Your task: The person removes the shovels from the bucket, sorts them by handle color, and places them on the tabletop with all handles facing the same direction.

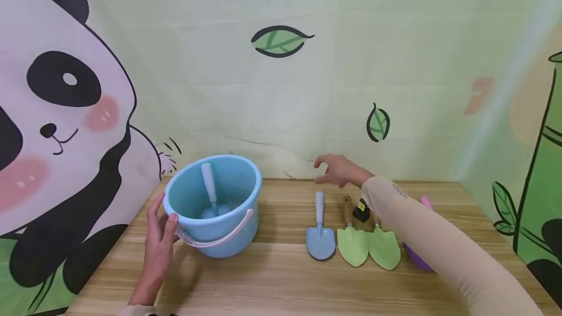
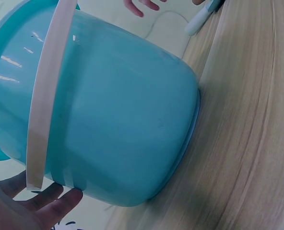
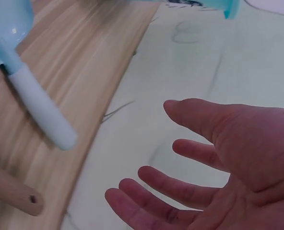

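On the left of the table stands a light blue bucket (image 1: 228,238) with a pale pink handle (image 1: 232,235) hanging down its front. Inside it, a small blue shovel (image 1: 209,184) leans with its white grip up. My left hand (image 1: 159,247) holds the bucket's left side near the rim, thumb toward the front. In the left wrist view, fingertips (image 2: 70,201) touch the bucket wall. My right hand (image 1: 340,170) hovers near the back edge, fingers apart and loosely bent, holding nothing. Nearest below it lies another blue shovel (image 1: 320,243) with a pale grip.
Right of the blue shovel lie two green trowels (image 1: 352,247) with wooden handles. A purple tool (image 1: 417,257) with a pink handle is partly hidden by my right sleeve (image 1: 421,228). A black object (image 1: 362,211) shows at that wrist. Behind the wooden table (image 1: 281,286) hangs a printed cloth (image 1: 307,111).
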The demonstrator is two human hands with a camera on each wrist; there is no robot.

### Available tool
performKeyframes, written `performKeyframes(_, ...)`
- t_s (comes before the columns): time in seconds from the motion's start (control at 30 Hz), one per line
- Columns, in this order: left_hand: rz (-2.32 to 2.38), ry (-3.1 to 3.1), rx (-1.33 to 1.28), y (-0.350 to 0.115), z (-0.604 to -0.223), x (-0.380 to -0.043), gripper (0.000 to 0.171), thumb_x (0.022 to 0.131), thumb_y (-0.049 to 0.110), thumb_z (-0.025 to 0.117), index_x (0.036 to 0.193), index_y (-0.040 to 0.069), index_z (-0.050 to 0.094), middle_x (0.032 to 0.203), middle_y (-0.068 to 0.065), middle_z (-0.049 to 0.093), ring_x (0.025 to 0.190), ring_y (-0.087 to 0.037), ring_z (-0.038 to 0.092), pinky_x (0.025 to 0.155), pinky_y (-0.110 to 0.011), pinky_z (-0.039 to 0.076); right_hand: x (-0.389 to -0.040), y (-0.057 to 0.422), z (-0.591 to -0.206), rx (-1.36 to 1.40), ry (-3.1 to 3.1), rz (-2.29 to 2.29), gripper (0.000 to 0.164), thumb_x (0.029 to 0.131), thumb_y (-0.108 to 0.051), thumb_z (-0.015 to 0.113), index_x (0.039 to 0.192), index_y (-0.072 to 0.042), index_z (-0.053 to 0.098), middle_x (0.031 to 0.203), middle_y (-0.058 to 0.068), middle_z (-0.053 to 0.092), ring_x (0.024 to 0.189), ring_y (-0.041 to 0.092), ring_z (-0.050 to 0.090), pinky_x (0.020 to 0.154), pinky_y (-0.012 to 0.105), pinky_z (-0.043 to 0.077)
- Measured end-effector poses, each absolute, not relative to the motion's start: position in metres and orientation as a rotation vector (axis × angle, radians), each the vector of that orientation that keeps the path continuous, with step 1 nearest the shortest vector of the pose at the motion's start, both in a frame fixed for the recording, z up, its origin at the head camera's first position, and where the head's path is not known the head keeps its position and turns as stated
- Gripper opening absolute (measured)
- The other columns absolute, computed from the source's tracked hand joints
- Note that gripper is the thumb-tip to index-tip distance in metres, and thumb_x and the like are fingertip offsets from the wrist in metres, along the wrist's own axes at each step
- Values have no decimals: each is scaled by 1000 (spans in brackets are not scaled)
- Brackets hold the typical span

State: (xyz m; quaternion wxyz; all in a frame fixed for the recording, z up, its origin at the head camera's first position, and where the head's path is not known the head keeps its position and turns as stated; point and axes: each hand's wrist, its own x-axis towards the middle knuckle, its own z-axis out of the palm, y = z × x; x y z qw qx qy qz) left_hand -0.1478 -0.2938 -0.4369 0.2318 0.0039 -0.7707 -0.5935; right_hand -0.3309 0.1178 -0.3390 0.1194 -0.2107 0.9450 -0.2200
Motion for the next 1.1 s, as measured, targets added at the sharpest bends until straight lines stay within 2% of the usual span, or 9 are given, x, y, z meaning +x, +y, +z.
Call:
performKeyframes(0.23, -1622, -2115, 6, -293, -440, -149, 60, 111, 25, 43, 164, 33, 16, 163, -12, 32, 145, -42, 37, 86, -27, 53, -325, 109, -311, -716, 2734, -587, 52, 96, -29, 73, 140, -9, 54, 127, 25, 63, 78, 25, 63, 65, 35, 54)
performKeyframes(0.37, -1610, -2122, 9, -292, -440, -148, 60, 111, 25, 42, 164, 33, 15, 164, -11, 31, 145, -42, 37, 92, -50, 53, -321, 105, -298, -782, 2741, -512, 52, 97, -29, 73, 141, -10, 53, 129, 25, 62, 95, 29, 66, 78, 40, 56)
performKeyframes(0.43, -1605, -2123, 13, -292, -441, -148, 60, 111, 26, 42, 164, 33, 15, 164, -11, 31, 145, -42, 37, 92, -53, 52, -319, 103, -291, -823, 2752, -476, 52, 97, -29, 73, 141, -10, 53, 128, 24, 63, 109, 34, 64, 86, 45, 54)
performKeyframes(0.47, -1603, -2124, 16, -292, -440, -148, 60, 111, 26, 42, 164, 33, 15, 164, -11, 31, 145, -42, 37, 92, -52, 52, -318, 102, -287, -840, 2756, -463, 52, 97, -29, 73, 141, -11, 53, 129, 24, 63, 111, 34, 64, 90, 47, 53)
performKeyframes(0.63, -1628, -2099, 12, -292, -439, -149, 60, 111, 26, 43, 164, 33, 17, 163, -13, 33, 144, -41, 38, 84, -23, 52, -312, 98, -271, -912, 2757, -446, 53, 96, -26, 74, 142, -11, 53, 129, 22, 63, 113, 36, 63, 93, 49, 52)
performKeyframes(0.7, -1629, -2101, 13, -293, -438, -149, 60, 111, 26, 43, 164, 33, 17, 163, -13, 33, 144, -40, 38, 87, -27, 53, -310, 97, -265, -956, 2748, -444, 54, 96, -26, 74, 143, -11, 53, 130, 22, 63, 111, 35, 65, 91, 47, 53)
performKeyframes(0.83, -1601, -2129, 18, -293, -438, -149, 60, 111, 27, 43, 164, 33, 16, 163, -13, 32, 144, -42, 38, 94, -52, 50, -308, 94, -253, -1050, 2695, -472, 58, 95, -26, 75, 146, -13, 51, 133, 21, 61, 109, 33, 67, 91, 46, 55)
performKeyframes(0.9, -1597, -2132, 14, -293, -438, -149, 60, 111, 27, 42, 164, 33, 15, 163, -14, 32, 144, -42, 37, 94, -59, 47, -307, 93, -245, -1084, 2655, -480, 61, 95, -26, 76, 148, -16, 49, 136, 19, 61, 112, 33, 67, 93, 46, 55)
performKeyframes(1.1, -1591, -2133, 14, -293, -437, -148, 60, 110, 27, 43, 164, 33, 16, 163, -13, 32, 144, -42, 38, 93, -51, 49, -302, 87, -219, -1183, 2540, -439, 67, 94, -26, 77, 152, -21, 45, 140, 13, 59, 117, 31, 65, 97, 46, 53)
